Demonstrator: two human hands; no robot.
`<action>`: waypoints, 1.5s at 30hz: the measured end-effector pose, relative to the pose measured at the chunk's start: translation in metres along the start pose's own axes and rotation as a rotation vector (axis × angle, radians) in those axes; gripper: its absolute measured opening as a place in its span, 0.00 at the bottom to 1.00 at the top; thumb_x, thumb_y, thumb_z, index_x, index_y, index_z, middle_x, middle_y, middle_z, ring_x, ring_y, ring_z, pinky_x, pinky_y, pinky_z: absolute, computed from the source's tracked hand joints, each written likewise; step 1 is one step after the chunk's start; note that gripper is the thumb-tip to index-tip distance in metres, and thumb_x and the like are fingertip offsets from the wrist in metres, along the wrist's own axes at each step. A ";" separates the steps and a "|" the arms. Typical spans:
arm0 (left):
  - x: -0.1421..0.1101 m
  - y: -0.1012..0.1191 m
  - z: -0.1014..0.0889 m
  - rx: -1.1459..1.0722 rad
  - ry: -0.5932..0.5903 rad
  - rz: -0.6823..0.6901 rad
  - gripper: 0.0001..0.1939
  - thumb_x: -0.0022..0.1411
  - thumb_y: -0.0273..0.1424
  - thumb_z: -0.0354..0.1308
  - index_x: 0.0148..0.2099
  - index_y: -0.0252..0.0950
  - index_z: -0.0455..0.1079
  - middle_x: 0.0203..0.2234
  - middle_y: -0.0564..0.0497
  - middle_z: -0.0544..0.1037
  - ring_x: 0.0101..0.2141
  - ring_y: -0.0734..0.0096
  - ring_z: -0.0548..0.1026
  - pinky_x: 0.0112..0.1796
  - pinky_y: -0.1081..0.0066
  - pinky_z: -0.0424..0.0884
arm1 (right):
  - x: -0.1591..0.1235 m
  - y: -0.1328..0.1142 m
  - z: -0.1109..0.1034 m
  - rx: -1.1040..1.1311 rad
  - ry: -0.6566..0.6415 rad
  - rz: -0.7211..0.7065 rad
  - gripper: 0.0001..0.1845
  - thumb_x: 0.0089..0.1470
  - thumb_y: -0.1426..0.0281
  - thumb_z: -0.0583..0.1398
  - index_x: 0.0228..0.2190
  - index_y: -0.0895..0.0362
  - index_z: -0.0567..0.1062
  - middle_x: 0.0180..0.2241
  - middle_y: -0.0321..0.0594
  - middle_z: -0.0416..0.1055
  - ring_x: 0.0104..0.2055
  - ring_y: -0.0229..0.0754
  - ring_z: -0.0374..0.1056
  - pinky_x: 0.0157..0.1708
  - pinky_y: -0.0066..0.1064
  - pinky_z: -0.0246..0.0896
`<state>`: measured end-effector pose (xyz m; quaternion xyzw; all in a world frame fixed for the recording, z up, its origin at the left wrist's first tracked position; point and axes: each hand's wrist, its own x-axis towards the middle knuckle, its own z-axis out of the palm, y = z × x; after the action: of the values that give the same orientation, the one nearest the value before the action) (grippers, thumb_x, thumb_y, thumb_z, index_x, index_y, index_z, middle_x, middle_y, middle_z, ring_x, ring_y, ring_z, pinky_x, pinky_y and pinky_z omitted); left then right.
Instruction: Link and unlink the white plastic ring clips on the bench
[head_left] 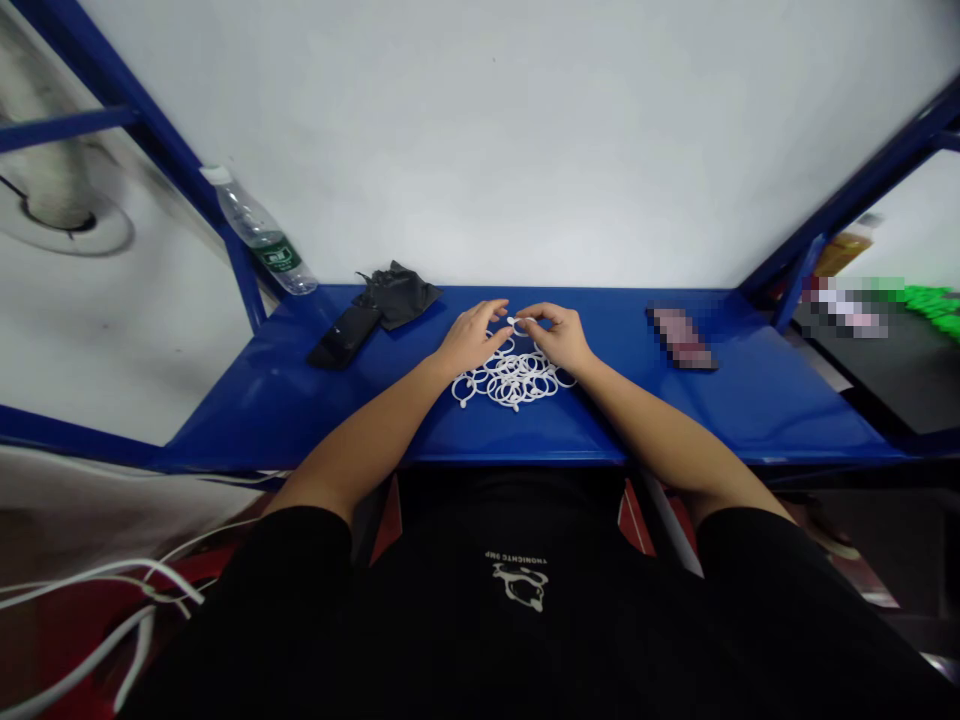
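A loose heap of thin white plastic rings (517, 382), each with a small rounded tab, lies on the blue table (360, 410) in front of me. My right hand (556, 335) is closed in a pinch on one white ring (520, 327) just beyond the heap. That ring's tab points toward my left hand (469, 342). The left hand is curved over the far left side of the heap, its thumb apart from its fingers, with nothing visible gripped in it. Some rings are partly hidden under both hands.
A black phone (345, 336) and a crumpled black plastic bag (397, 293) lie at the left. Behind them a clear bottle (262, 235) leans by the blue frame. A blurred-out flat object (682, 338) lies at the right. The white wall (510, 150) closes off the back.
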<state>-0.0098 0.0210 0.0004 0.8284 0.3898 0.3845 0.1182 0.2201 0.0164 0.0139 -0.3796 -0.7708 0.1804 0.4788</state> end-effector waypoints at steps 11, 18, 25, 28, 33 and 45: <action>0.000 0.004 -0.002 0.032 0.068 0.047 0.07 0.79 0.31 0.59 0.49 0.38 0.78 0.39 0.48 0.86 0.41 0.62 0.83 0.46 0.62 0.78 | -0.002 -0.002 0.000 0.012 0.015 -0.045 0.11 0.66 0.59 0.68 0.38 0.52 0.86 0.38 0.42 0.86 0.40 0.47 0.81 0.47 0.43 0.77; 0.003 0.000 0.001 0.051 0.144 0.149 0.09 0.80 0.29 0.59 0.53 0.40 0.81 0.46 0.46 0.87 0.49 0.61 0.83 0.54 0.57 0.79 | -0.002 -0.003 0.000 0.038 -0.051 -0.003 0.20 0.72 0.55 0.62 0.55 0.51 0.84 0.41 0.42 0.87 0.44 0.49 0.83 0.49 0.44 0.78; 0.003 0.001 0.000 0.060 0.085 0.131 0.10 0.80 0.28 0.59 0.54 0.41 0.82 0.46 0.46 0.86 0.50 0.60 0.83 0.55 0.56 0.79 | 0.001 -0.003 -0.005 0.005 -0.127 0.037 0.15 0.68 0.59 0.63 0.46 0.53 0.86 0.40 0.42 0.87 0.40 0.47 0.82 0.46 0.39 0.75; 0.002 0.006 -0.003 0.063 0.038 0.121 0.10 0.80 0.30 0.58 0.53 0.42 0.82 0.47 0.47 0.86 0.50 0.60 0.83 0.56 0.54 0.78 | 0.001 -0.003 -0.005 -0.003 -0.118 0.033 0.12 0.63 0.63 0.63 0.41 0.55 0.85 0.35 0.40 0.86 0.36 0.46 0.79 0.43 0.38 0.73; 0.002 0.014 -0.002 0.075 -0.035 0.168 0.10 0.81 0.31 0.58 0.53 0.42 0.82 0.47 0.46 0.86 0.49 0.59 0.82 0.55 0.53 0.78 | 0.002 -0.003 -0.006 -0.014 -0.137 0.033 0.08 0.54 0.67 0.61 0.31 0.54 0.80 0.28 0.37 0.80 0.31 0.44 0.73 0.35 0.35 0.67; 0.001 0.021 -0.002 0.053 -0.021 0.142 0.11 0.80 0.32 0.59 0.59 0.41 0.77 0.49 0.45 0.85 0.51 0.57 0.82 0.56 0.53 0.78 | 0.005 0.006 -0.008 -0.124 -0.096 -0.034 0.14 0.58 0.70 0.58 0.37 0.53 0.84 0.36 0.41 0.83 0.39 0.49 0.76 0.45 0.40 0.71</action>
<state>0.0009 0.0074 0.0130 0.8607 0.3389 0.3729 0.0727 0.2288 0.0239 0.0169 -0.3862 -0.8089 0.1420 0.4200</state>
